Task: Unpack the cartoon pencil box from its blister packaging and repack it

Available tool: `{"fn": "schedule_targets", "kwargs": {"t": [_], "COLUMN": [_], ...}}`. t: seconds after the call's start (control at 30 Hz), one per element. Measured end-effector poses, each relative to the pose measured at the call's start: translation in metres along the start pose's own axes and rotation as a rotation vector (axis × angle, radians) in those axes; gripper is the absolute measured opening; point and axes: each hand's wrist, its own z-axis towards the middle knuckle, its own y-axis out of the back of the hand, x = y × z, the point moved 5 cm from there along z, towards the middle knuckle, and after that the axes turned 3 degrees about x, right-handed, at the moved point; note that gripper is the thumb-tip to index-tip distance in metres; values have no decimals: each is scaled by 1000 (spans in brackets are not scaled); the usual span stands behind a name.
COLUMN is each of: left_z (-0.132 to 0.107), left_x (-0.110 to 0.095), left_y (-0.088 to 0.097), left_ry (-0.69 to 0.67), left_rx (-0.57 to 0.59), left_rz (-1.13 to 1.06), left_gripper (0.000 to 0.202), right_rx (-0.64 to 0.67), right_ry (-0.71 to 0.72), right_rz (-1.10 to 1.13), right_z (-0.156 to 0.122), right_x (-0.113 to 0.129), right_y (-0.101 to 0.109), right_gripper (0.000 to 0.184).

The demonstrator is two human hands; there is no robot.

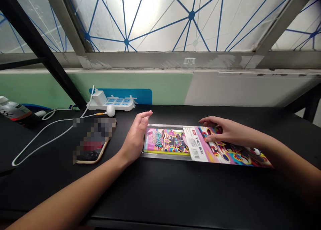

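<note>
A colourful pencil box (167, 141) lies flat in a clear plastic pack on the black desk (160, 190). Its printed card sleeve (225, 151), labelled "PENCIL BOX", is slid partway off toward the right. My left hand (136, 136) stands on edge against the pack's left end, fingers straight and together, holding nothing. My right hand (223, 131) lies palm down on the card sleeve with its fingers pressing flat on it.
A phone (94, 143) lies left of my left hand. Behind it sit a white power strip (111, 103) with a charger and a white cable (45, 133) looping over the desk. A bottle (13, 113) lies at the far left. The wall and window are close behind.
</note>
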Motion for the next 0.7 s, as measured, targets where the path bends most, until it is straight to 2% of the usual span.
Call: {"fn": "schedule_targets", "kwargs": {"t": [0.1,0.23,0.33,0.43,0.5,0.57,0.63,0.67,0.7], "left_z": [0,1,3,7,9,11,12,12,12], "left_x": [1,5,6,5,5,6,10,12,14], "left_y": [1,1,4,9,12,15,16,16,16], "left_ry": [-2,39,57,50,50,73,137,174,209], "left_rx": [1,-19,-53,-71,-85,-100,-103,-99,-97], "left_rz": [-18,-73,-89,-78,-76,-84,-104,-116,-129], "left_gripper": [48,53,56,57,57,51,36,34,41], "right_rx": [7,106,147,130,58,-6,-50,-71,-99], "right_ry": [50,130,212,292,311,297,244,206,156], "right_rz": [-87,-182,-264,-362,-418,-423,-381,-350,-307], "right_z": [16,47,71,84,84,75,60,50,41], "right_x": [33,98,146,173,175,162,135,117,97], "right_y": [-9,-33,-49,-55,-51,-43,-34,-29,-24], "right_gripper": [71,71,64,63,66,64,61,59,58]}}
